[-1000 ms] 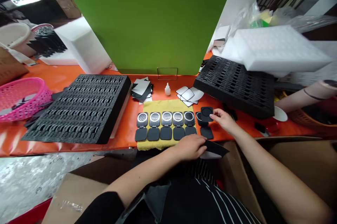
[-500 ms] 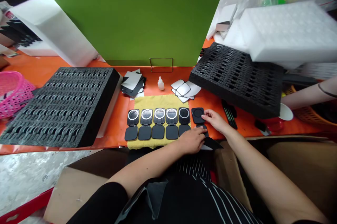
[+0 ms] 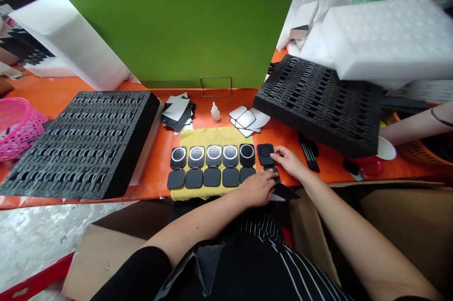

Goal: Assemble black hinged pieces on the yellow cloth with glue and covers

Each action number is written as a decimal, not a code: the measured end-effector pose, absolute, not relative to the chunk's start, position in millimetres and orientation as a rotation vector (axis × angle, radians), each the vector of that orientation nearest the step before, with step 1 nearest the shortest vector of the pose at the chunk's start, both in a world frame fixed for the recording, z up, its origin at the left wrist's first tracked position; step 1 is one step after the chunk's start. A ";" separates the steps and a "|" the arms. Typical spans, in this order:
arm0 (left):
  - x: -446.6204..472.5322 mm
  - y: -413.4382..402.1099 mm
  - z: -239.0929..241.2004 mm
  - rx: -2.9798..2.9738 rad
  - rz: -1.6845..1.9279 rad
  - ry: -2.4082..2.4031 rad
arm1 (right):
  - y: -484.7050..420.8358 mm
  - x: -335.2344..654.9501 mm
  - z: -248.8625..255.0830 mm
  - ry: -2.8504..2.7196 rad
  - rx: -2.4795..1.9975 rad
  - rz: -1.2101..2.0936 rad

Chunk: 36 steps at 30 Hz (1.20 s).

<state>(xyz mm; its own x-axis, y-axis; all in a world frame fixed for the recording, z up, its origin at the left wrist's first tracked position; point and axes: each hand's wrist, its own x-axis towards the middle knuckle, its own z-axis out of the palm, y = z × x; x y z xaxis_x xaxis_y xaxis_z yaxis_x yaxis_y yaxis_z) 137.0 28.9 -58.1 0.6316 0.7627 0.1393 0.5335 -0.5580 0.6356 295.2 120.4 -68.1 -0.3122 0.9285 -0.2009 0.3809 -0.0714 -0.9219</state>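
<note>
Several small black hinged cases [image 3: 212, 165] lie open in a row on a yellow cloth [image 3: 212, 135], each with a silver-ringed mesh disc in its upper half. One more black case [image 3: 265, 154] sits just right of the cloth on the orange table [image 3: 159, 164]. My right hand [image 3: 289, 161] pinches that case at its right edge. My left hand [image 3: 258, 188] rests curled at the table's front edge, fingertips on the lower half of the same case, with a thin black and white sheet [image 3: 283, 193] beneath it.
Black foam trays with slots lie left [image 3: 78, 143] and right [image 3: 318, 103]. Behind the cloth are a small glue bottle [image 3: 214, 112], white stickers [image 3: 247, 119] and black squares [image 3: 177, 113]. A green panel [image 3: 177, 18], white foam [image 3: 382, 41], a pink basket [image 3: 17, 124] and another person's forearm [image 3: 414, 126] surround them.
The camera view shifted down and left. The black case, raised beside the row a second ago, now lies flat, and my left hand has moved up onto its lower half.
</note>
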 end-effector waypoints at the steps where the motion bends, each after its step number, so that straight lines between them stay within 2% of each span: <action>1: 137.3 29.0 -58.2 2.305 0.550 1.011 | 120.2 295.0 -67.7 -1.696 -1.408 1.382; 15: 141.8 29.3 -55.8 2.436 0.387 1.065 | 117.8 292.4 -64.4 -1.773 -1.509 1.237; 36: 143.7 30.4 -56.6 2.464 0.380 1.063 | 119.5 293.7 -74.6 -1.802 -1.589 1.150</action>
<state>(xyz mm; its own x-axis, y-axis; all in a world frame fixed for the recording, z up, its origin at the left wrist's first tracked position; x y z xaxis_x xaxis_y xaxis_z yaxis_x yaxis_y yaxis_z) 143.7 30.4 -56.6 0.6689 0.7390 0.0795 0.6218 -0.6150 0.4850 293.7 119.5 -74.6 -0.2160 0.9605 -0.1753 0.5631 -0.0241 -0.8260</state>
